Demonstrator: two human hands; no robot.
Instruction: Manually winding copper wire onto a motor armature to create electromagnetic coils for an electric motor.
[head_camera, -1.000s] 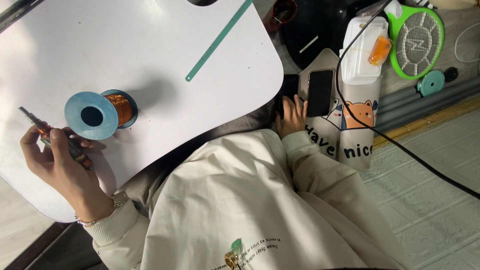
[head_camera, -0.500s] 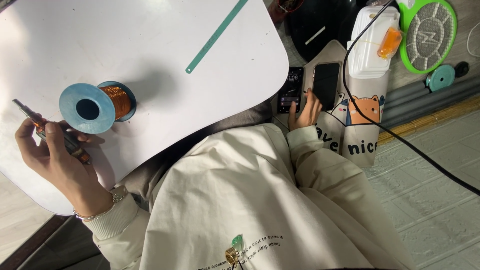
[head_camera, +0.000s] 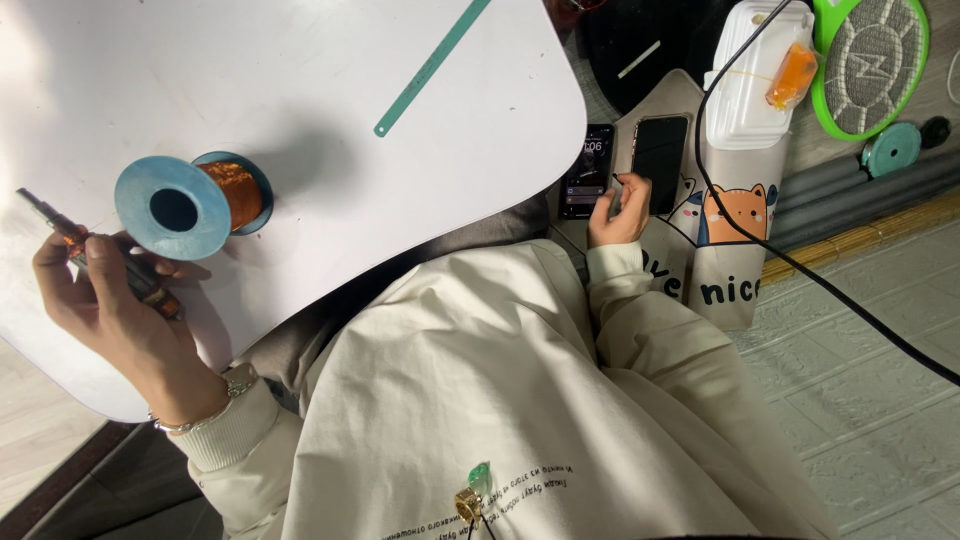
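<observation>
Far over on the left, your left hand (head_camera: 110, 310) is curled shut around a thin dark tool (head_camera: 95, 253) with orange bands. The tool is long and skinny, and it lies slanted: its tip points up and to the left, past your fingers, and its other end points down and to the right, toward your wrist. It sits low over the white surface (head_camera: 300, 90), near the left edge. A shiny bracelet (head_camera: 200, 412) goes around that wrist. Just beside your fingers, to the right, is a blue spool (head_camera: 185, 205) of copper-colored wire. It lies on its side, with one round blue end facing you and the wire part behind it, to the right. Higher up on the surface is a long green strip (head_camera: 430, 65). It runs slanted from lower left to upper right and is well apart from the spool. Your cream sweatshirt (head_camera: 500, 400) fills the lower middle. Off the right edge of the surface, your right hand (head_camera: 620, 215) holds nothing. Its fingers are loosely bent, and the tips rest where two phones lie side by side: a phone with a lit screen (head_camera: 588, 170) on the left and a phone with a dark screen (head_camera: 660, 162) on the right. Both point up and away from you. Farther right are a white box (head_camera: 750, 90), a black cable (head_camera: 830, 290) and a green racket-shaped swatter (head_camera: 870, 60).
</observation>
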